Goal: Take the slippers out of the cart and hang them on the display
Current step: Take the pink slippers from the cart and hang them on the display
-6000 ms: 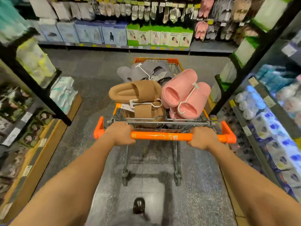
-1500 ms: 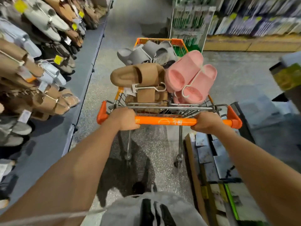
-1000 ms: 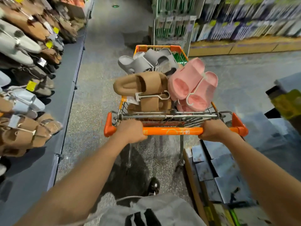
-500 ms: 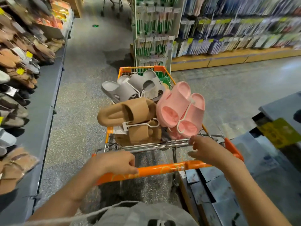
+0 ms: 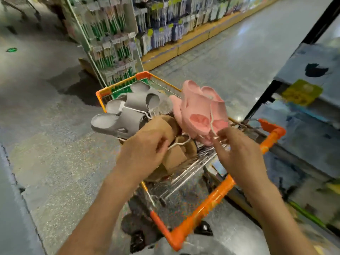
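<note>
Both hands off cart (image 5: 217,195) handle: left hand (image 5: 145,151) pinches tan slippers' (image 5: 172,142) hanger, right hand (image 5: 237,150) pinches pink slippers' (image 5: 200,111) hanger. Unloading begins.

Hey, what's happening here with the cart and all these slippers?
A person is unloading slippers from an orange shopping cart in a store aisle. The right hand pinches the white hanger of the pink slippers, lifted above the cart. The left hand grips the hanger of the tan slippers. The grey slippers lie in the cart, untouched. Nothing is hung yet.
</note>
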`<state>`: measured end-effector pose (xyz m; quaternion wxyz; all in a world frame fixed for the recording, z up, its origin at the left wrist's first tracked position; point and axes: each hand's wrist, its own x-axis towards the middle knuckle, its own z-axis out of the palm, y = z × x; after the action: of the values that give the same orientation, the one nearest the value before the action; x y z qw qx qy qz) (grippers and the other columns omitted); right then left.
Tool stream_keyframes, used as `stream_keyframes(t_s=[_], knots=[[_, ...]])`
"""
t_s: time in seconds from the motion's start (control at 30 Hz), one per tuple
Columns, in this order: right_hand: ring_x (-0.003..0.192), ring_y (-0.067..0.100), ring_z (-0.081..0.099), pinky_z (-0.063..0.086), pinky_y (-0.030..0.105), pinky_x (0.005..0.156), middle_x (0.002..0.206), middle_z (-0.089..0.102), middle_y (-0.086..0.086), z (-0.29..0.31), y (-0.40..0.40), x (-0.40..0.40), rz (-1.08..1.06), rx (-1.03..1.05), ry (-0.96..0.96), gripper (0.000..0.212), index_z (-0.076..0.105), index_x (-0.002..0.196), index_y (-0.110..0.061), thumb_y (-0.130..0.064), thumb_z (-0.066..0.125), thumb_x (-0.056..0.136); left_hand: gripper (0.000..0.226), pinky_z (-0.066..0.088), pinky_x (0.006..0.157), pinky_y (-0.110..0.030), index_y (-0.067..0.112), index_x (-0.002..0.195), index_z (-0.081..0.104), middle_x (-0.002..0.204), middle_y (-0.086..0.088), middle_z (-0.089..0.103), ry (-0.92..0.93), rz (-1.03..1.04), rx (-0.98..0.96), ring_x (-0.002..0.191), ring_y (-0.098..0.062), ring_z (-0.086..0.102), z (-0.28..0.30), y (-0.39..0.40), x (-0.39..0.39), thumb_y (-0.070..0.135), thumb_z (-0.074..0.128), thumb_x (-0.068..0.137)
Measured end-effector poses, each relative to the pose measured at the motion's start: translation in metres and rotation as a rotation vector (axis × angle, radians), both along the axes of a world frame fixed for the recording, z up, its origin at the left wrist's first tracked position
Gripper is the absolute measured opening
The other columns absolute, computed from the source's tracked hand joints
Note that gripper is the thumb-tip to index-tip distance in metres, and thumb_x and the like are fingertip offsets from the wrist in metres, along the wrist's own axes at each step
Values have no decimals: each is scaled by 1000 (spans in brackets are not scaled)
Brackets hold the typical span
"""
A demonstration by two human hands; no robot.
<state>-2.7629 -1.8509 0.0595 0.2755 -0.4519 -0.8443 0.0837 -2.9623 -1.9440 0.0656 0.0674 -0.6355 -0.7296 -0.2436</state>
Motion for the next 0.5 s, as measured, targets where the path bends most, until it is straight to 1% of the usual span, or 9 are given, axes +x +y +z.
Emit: stream_keyframes(t_s=[0.07, 0.13, 0.17, 0.2, 0.23, 0.3, 0.37, 0.43, 0.5], knots=[[77, 34, 64, 52, 41, 59, 83, 68, 11, 1, -31, -13, -101, 8, 41, 19, 61, 92, -8, -26, 58, 85, 26, 41, 45, -23, 19, 73, 62, 63, 4, 63, -16, -78, 34, 58, -22, 62, 3, -9, -14, 36, 43, 79], [78, 34, 65, 53, 42, 60, 83, 67, 11, 4, -59, -25, -165, 12, 73, 16, 62, 93, -8, -21, 62, 84, 24, 41, 48, -26, 18, 72, 62, 64, 4, 64, -13, -131, 92, 58, -18, 60, 9, -17, -25, 33, 45, 79], [78, 33, 65, 53, 41, 60, 82, 67, 10, 5, -73, -29, -187, 18, 86, 16, 62, 91, -8, -22, 61, 84, 22, 38, 49, -23, 18, 73, 62, 64, 5, 63, -21, -160, 119, 59, -15, 58, 12, -22, -29, 32, 46, 80], [76, 32, 65, 53, 39, 59, 81, 67, 9, 7, -84, -33, -209, 32, 99, 16, 62, 90, -9, -23, 60, 83, 20, 39, 51, -23, 18, 73, 61, 64, 5, 63, -35, -189, 140, 58, -14, 56, 15, -26, -32, 31, 47, 80], [73, 30, 65, 53, 37, 58, 79, 68, 7, 8, -95, -36, -231, 53, 113, 13, 62, 89, -9, -22, 62, 83, 21, 41, 50, -23, 18, 74, 61, 63, 6, 63, -50, -215, 144, 57, -14, 57, 16, -31, -36, 31, 47, 81], [68, 27, 65, 51, 34, 54, 76, 68, 4, 11, -111, -43, -279, 87, 137, 9, 63, 88, -10, -14, 67, 82, 22, 49, 45, -30, 16, 77, 63, 63, 5, 63, -78, -275, 123, 53, -17, 61, 16, -42, -44, 30, 47, 84], [65, 24, 64, 50, 33, 52, 75, 68, 3, 13, -120, -52, -311, 108, 173, 8, 63, 86, -10, -11, 69, 81, 18, 51, 45, -31, 15, 80, 63, 63, 4, 64, -88, -282, 107, 53, -16, 61, 12, -52, -55, 28, 51, 86], [63, 21, 64, 50, 31, 52, 75, 68, 3, 12, -124, -60, -316, 117, 199, 6, 63, 86, -10, -10, 68, 82, 13, 51, 46, -32, 16, 81, 64, 64, 4, 64, -100, -240, 90, 55, -16, 61, 8, -61, -67, 25, 56, 84], [63, 20, 64, 52, 32, 52, 75, 68, 4, 12, -127, -67, -331, 122, 231, 5, 64, 86, -9, -12, 67, 83, 12, 51, 47, -32, 16, 81, 65, 65, 3, 64, -122, -205, 75, 56, -16, 61, 4, -68, -76, 25, 57, 83]])
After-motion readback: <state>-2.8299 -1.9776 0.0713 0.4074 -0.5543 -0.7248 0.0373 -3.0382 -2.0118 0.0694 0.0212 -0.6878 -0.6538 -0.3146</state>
